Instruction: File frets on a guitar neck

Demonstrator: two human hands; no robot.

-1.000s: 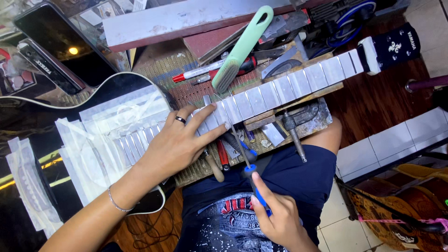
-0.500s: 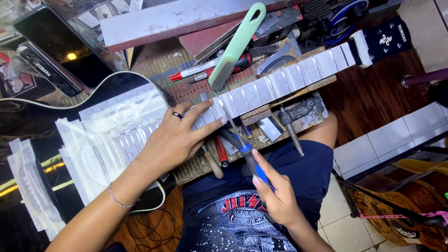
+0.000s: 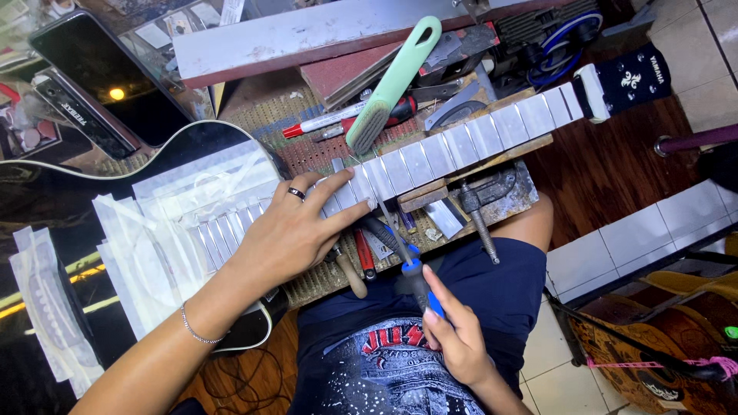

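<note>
Cluttered worktop carries a black guitar whose taped neck lies across it. Left hand rests flat and released on the neck; right hand grips a blue-handled tool, tip at the neck's edge.

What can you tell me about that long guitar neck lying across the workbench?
The guitar neck runs slantwise from the black guitar body at the left up to a dark headstock at the upper right. Pale tape strips cover its face between thin bare lines. It rests on a wooden block. The left hand presses flat on it near the body, while the right hand holds a blue-handled tool whose tip meets its near edge. A green-handled brush lies just behind it.
</note>
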